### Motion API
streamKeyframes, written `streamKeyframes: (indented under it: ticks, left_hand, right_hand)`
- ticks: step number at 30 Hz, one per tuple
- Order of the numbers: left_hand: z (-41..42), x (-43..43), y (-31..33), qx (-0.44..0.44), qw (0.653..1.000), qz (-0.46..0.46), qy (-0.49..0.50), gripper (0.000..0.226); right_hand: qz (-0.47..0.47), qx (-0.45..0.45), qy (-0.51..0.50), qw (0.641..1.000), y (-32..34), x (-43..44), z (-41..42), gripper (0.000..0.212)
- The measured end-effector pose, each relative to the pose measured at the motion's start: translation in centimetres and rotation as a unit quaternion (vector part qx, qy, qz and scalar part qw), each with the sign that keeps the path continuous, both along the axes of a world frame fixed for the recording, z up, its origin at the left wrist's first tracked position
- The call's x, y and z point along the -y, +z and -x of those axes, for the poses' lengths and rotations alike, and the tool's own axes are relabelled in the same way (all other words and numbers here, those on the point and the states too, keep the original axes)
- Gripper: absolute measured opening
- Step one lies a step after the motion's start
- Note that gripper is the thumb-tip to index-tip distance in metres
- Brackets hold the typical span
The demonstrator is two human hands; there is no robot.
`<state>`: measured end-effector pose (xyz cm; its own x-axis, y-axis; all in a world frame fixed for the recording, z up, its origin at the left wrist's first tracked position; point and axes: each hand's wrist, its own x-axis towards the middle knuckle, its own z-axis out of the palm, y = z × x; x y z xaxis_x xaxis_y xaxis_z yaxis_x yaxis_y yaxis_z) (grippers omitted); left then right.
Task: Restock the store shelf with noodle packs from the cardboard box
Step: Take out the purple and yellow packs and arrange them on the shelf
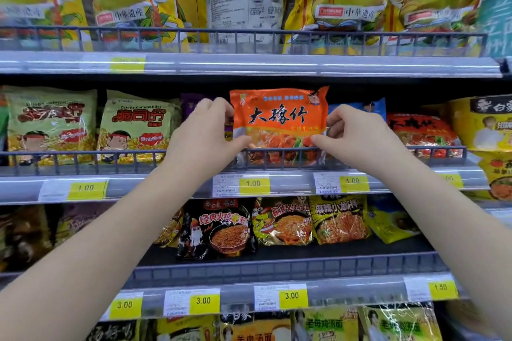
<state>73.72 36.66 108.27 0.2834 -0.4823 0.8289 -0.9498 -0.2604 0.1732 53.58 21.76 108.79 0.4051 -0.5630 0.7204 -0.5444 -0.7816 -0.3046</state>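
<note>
Noodle pack — seemingly behind shelf rail — between left hand, right hand

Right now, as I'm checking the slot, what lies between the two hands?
The orange noodle pack, gripped at its sides by the left hand and right hand, in the head view.

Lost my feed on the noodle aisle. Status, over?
Left hand, right hand: both grip orange noodle pack by its sides. Pack upright, lower edge behind wire rail. No obstruction seen.
</note>
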Motion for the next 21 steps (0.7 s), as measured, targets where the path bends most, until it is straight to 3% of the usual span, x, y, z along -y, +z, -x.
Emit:
streamKeyframes:
  ticks: [6, 12, 17, 21]
  left_hand:
    - [1.8, -2.4, -1.8, 0.084, 0.996, -0.011, 0.006, 0.035]
    - [2.4, -4.2, -3.5, 0.090, 0.992, -0.088, -0.023, 0.025]
    - [2.5, -6.4, -7.1, 0.025, 0.987, -0.160, -0.011, 0.025]
    - [2.1, -7.9, -11.0, -0.017, 0.981, -0.194, 0.018, 0.022]
  right_hand:
    - [0.086, -0.016, -0.067, 0.994, -0.3, -1.9, 0.0, 0.032]
    - [0.029, -0.037, 0.108, 0.993, -1.3, -3.8, -1.2, 0.020]
    - [0.011, -0.033, 0.173, 0.984, -4.0, -4.5, -2.1, 0.018]
    - [-0.059, -0.037, 0.251, 0.965, -7.8, -4.9, -3.0, 0.017]
